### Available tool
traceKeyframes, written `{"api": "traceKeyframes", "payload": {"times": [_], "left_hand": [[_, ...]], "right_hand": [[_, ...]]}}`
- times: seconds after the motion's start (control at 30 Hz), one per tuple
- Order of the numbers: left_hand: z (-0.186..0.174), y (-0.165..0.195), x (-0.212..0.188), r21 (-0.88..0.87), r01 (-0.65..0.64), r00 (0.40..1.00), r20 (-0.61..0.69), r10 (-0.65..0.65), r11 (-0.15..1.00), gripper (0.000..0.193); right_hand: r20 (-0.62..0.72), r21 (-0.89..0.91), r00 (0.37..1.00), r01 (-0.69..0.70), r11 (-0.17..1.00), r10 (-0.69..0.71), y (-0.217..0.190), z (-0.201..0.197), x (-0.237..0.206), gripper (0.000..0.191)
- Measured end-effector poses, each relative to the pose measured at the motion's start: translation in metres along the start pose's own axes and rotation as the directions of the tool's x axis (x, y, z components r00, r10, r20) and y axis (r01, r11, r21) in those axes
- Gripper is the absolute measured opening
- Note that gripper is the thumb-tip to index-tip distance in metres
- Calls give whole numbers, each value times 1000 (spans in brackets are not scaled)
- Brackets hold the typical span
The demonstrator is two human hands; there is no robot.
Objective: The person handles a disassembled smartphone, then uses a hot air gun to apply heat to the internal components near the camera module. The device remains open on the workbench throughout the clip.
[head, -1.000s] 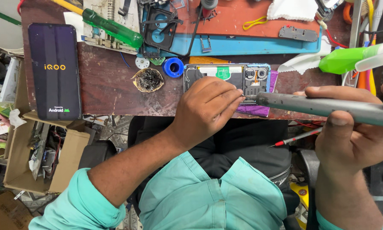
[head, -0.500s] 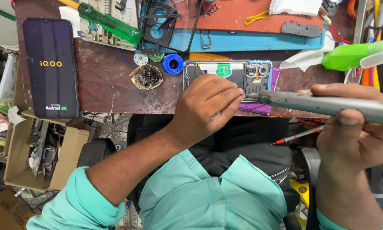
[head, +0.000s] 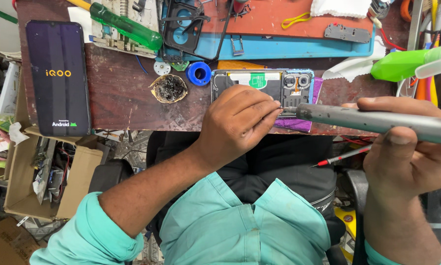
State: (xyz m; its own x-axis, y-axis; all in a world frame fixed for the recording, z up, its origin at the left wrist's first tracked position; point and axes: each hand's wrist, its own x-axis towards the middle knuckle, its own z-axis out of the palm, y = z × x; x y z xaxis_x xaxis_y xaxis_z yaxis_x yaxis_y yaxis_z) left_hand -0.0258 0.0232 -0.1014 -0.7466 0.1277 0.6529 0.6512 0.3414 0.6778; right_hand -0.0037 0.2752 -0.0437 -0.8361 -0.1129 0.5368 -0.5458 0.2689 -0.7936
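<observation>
Left hand [head: 237, 122] steadying opened phone [head: 264, 86], right hand [head: 407, 152] gripping grey driver [head: 377, 121] (tip at phone)

Greens, blues and greys on a dark red-brown workbench [head: 122, 98]

A translucent green screwdriver [head: 127, 25], blue tape roll [head: 198, 73], grey metal tool [head: 377, 120], black phone [head: 57, 76], teal sleeves [head: 90, 235].

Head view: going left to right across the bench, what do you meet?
Black phone with lit screen → green-handled screwdriver → dark-filled dish → blue ring → left hand on opened phone → grey powered screwdriver in right hand.
</observation>
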Motion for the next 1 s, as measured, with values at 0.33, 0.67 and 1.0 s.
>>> {"api": "traceKeyframes", "payload": {"times": [0.33,0.67,1.0], "left_hand": [[-2,0,-1,-20,11,1000,12,-11,1000,14],[-2,-1,-1,-80,49,999,17,-48,996,16],[-2,-1,0,-80,33,999,20,-31,996,15]], "right_hand": [[7,61,999,-50,997,50,1,-2,-1,48],[33,297,966,-255,920,256,12,-20,-3,49],[87,269,970,-243,932,227,16,-29,-10,39]]}}
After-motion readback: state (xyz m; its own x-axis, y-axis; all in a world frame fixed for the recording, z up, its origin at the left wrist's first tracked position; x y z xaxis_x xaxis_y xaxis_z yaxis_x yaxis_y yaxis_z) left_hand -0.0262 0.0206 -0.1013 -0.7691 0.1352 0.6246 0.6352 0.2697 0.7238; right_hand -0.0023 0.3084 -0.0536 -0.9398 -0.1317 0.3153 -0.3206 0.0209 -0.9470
